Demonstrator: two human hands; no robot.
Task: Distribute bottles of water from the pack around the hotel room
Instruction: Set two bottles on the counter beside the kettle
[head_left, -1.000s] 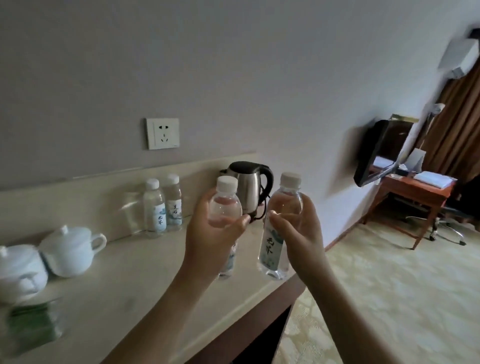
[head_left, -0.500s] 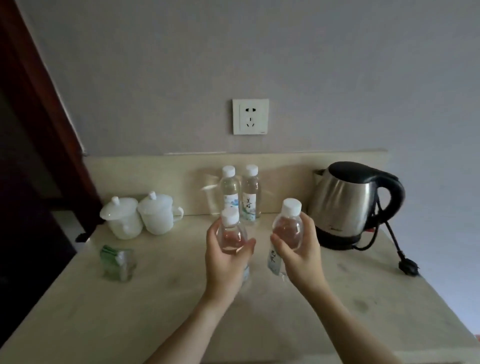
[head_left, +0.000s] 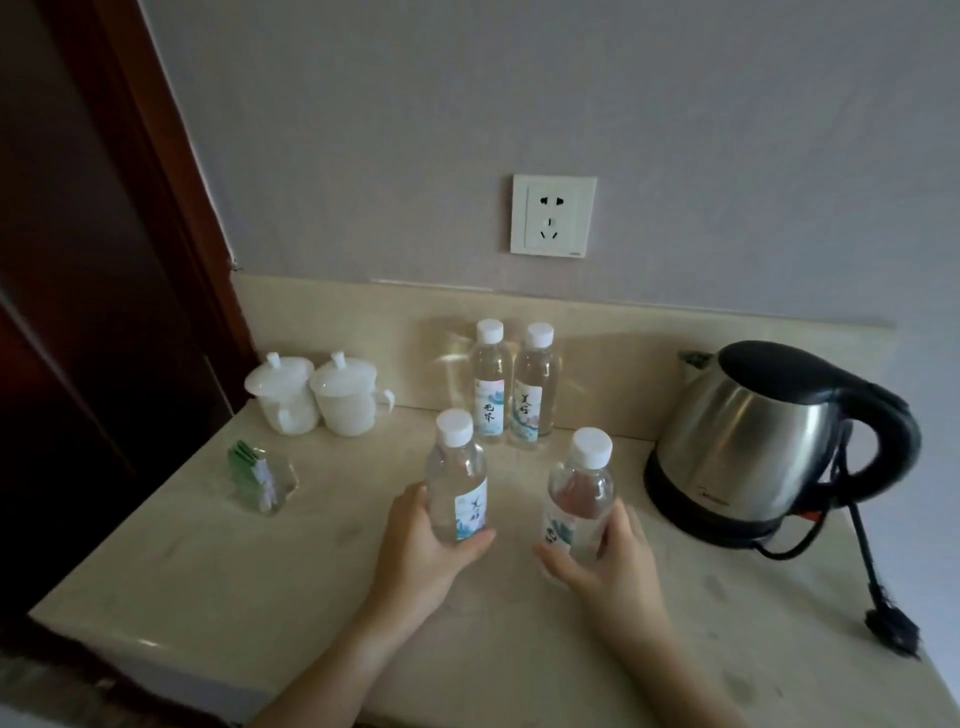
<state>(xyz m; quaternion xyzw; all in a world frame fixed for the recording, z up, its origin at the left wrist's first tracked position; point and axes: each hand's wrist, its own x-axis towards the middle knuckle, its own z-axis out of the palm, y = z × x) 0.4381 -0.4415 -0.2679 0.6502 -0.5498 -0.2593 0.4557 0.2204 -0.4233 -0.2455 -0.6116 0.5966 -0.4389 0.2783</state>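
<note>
Pale stone desk (head_left: 218, 587) against a grey wall, with 2 water bottles held low over its middle. Left bottle (head_left: 457, 478) gripped around the lower body by the left hand (head_left: 423, 551), fingers and thumb curled around the label; right bottle (head_left: 579, 499) held the same way by the right hand (head_left: 597, 561), thumb in front, fingers behind. Both upright, white caps on, bases at or just above the desk; cannot tell whether touching.

Likely full, so moderately heavy for their size; thin clear plastic, liable to give under a hard squeeze and a little slick. Best taken around the labelled middle, as now, not by the cap.

Just beyond, 2 more bottles (head_left: 511, 387) standing side by side against the low backsplash, touching or nearly so. Space in front of them looks free for setting these 2 down. To the left, 2 lidded white cups (head_left: 317, 395) and a clear holder of green packets (head_left: 260, 478). To the right, a steel kettle (head_left: 753, 441) on its base, cord trailing to an unplugged plug (head_left: 891, 631) near the desk edge. Above, a wall socket (head_left: 553, 215). Dark wooden panel (head_left: 104, 260) along the left side.
</note>
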